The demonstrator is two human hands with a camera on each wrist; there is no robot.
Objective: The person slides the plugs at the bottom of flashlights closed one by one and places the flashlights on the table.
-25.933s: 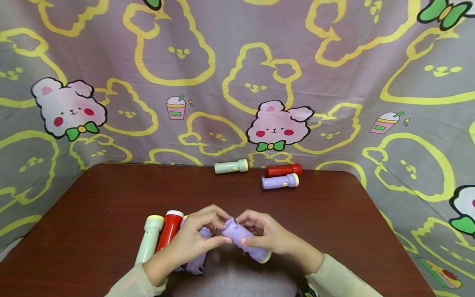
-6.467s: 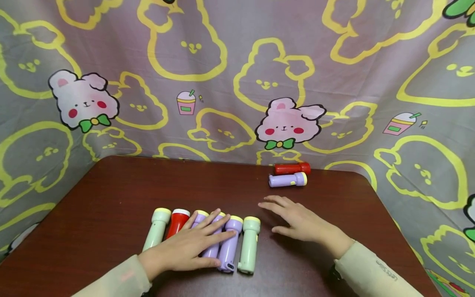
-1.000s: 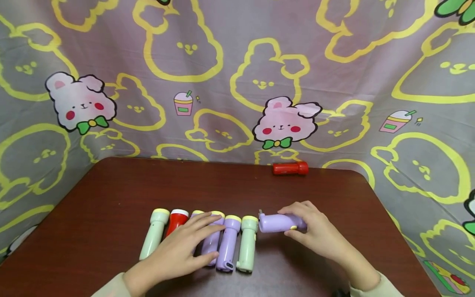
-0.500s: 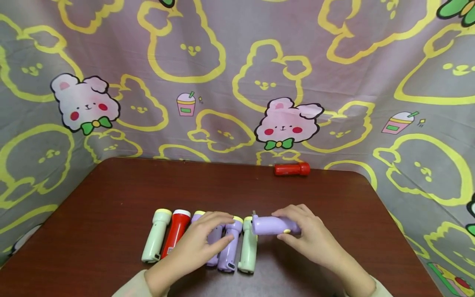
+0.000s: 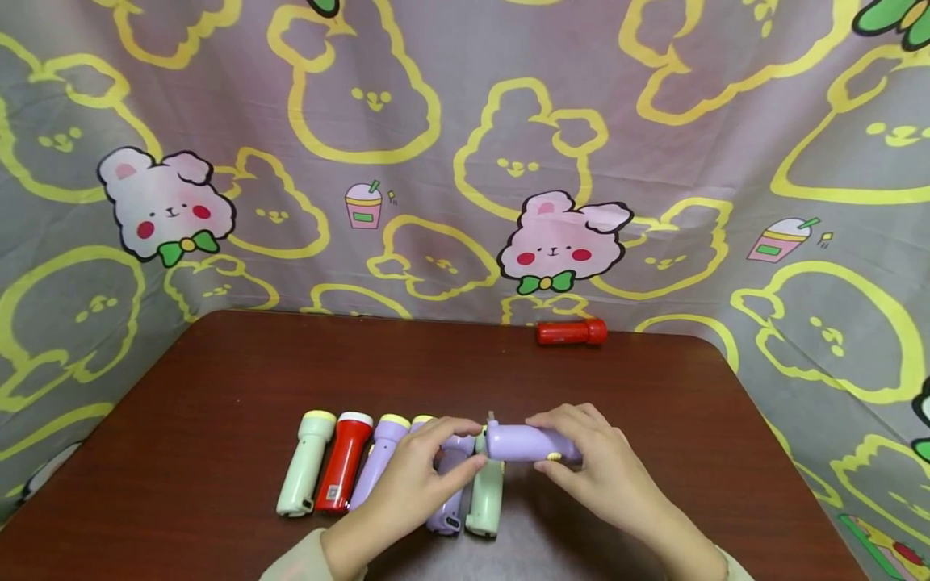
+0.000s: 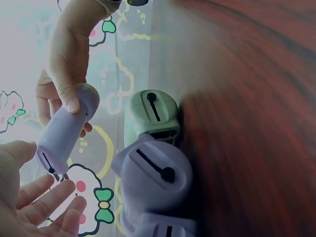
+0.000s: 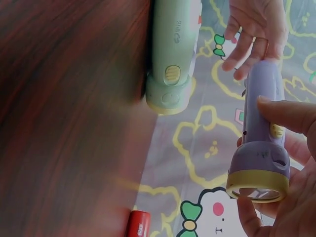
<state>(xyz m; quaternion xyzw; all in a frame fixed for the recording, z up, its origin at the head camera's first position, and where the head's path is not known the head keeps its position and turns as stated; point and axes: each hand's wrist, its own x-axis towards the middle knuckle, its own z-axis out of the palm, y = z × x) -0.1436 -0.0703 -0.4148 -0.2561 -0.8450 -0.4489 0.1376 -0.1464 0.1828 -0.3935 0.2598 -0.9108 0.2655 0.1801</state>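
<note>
My right hand grips a purple flashlight around its yellow-rimmed head end, holding it sideways above the table. Metal plug prongs stick out at its tail. My left hand reaches toward that tail, thumb and fingers spread around it; in the left wrist view the thumb tip is right at the tail's edge. Below lies a row of flashlights: a green one, a red one, several purple ones partly hidden by my left hand, and another green one at the right end.
A single red flashlight lies at the far edge of the brown table. Behind the table hangs a curtain printed with cartoon bunnies, which also runs along both sides.
The purple flashlight, gone from the back beside the red one, is in my right hand and has moved slightly left. My left hand has lifted from the row and moved right to its tail.
</note>
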